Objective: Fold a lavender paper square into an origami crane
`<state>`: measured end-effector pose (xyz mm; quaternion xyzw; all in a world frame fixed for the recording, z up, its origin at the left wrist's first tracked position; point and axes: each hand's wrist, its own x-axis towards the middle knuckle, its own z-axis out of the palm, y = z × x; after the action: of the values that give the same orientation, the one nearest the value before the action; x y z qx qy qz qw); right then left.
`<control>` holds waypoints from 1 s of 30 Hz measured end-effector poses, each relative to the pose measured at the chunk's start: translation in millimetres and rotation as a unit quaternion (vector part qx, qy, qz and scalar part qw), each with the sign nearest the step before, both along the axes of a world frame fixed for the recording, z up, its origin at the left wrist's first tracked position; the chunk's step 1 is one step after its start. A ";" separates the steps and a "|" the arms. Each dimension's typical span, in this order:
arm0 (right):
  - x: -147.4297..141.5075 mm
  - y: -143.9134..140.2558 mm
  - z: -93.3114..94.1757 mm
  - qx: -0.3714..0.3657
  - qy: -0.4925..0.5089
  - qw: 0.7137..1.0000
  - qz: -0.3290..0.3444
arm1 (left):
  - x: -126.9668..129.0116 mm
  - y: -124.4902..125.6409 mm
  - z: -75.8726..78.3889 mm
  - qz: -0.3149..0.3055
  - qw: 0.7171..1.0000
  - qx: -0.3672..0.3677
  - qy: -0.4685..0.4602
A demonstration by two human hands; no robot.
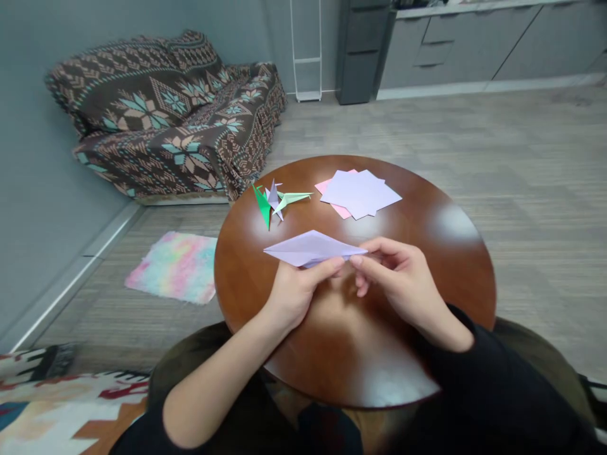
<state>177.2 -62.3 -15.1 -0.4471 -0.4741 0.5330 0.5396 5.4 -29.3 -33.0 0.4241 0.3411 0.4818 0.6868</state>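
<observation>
Grey-walled room with pale plank floor; a sofa (165,107) under a brown patterned throw fills the upper left of the frame, grey cabinets (474,38) the upper right. A pastel rug (175,265) lies on the floor at left. At centre stands a round, glossy brown surface (427,253). Toward its far edge lie a stack of lilac and pink paper squares (360,193) and, left of it, three small folded paper birds (277,201). At mid-frame both hands hold a lilac folded paper (310,248), a long pointed diamond, just above the surface. It looks very light, thin and easily creased, best pinched along its folded edges. The left hand (296,291) pinches it from below; the right hand (401,278), in a black sleeve, pinches the right tip with bent fingers.
</observation>
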 end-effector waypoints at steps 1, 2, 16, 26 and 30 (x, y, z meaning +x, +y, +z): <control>-0.2 -0.1 -0.2 -0.005 0.009 1.000 0.005 | -0.5 -0.1 -0.5 -0.004 1.000 0.000 0.003; -0.6 -0.2 -0.4 -0.011 0.015 1.000 0.014 | -1.0 -0.2 -0.8 -0.009 1.000 0.001 0.005; 14.9 8.4 -12.5 -0.001 0.035 0.998 -0.048 | -1.4 -2.8 11.8 0.106 0.973 0.189 0.076; 9.9 5.0 -9.3 0.021 0.024 0.999 -0.044 | -0.9 -3.9 14.6 0.142 0.957 0.169 0.190; 8.3 3.9 -7.7 0.025 0.014 0.998 -0.056 | -1.5 -1.7 9.9 0.144 0.960 0.143 0.194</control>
<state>185.5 -58.4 -22.8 -0.4521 -0.4539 0.4958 0.5863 3.9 -31.0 -23.1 0.5496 0.4528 0.5282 0.4626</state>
